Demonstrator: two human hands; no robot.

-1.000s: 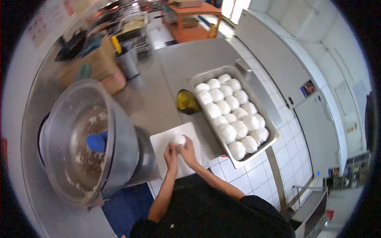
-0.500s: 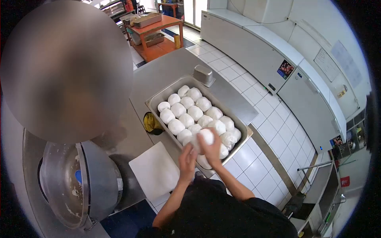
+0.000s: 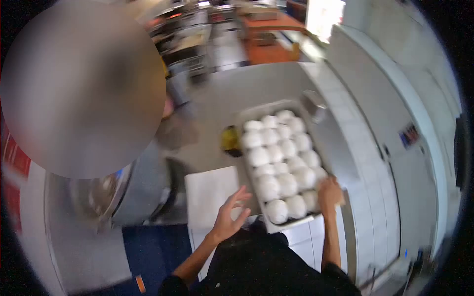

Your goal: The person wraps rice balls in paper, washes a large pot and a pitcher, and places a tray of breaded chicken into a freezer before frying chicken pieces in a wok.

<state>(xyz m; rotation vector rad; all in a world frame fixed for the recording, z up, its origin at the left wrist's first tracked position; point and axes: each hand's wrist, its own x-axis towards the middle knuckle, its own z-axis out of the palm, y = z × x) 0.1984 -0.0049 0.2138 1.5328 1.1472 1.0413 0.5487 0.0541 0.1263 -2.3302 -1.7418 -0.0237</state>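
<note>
A deep metal tray [image 3: 323, 148] full of white dough balls [image 3: 288, 148] stands on the steel counter. My left hand [image 3: 233, 216] is in the air just left of the tray's near end, fingers apart and holding nothing. At the tray's near right side is my right hand [image 3: 330, 197], its fingers bent down by the rim; blur hides whether they grip it. A white board or sheet [image 3: 210, 192] lies left of the tray.
A large round metal machine [image 3: 140, 187] stands at the left. Beyond the tray's far right corner sits a small metal container [image 3: 314, 102]. A yellow and black object [image 3: 230, 140] lies beside the tray. White freezers [image 3: 365, 93] line the right.
The view has swung left. My hands, which were together around a dough ball over the tray, have parted; the left is now empty beside the tray and the right at its right edge.
</note>
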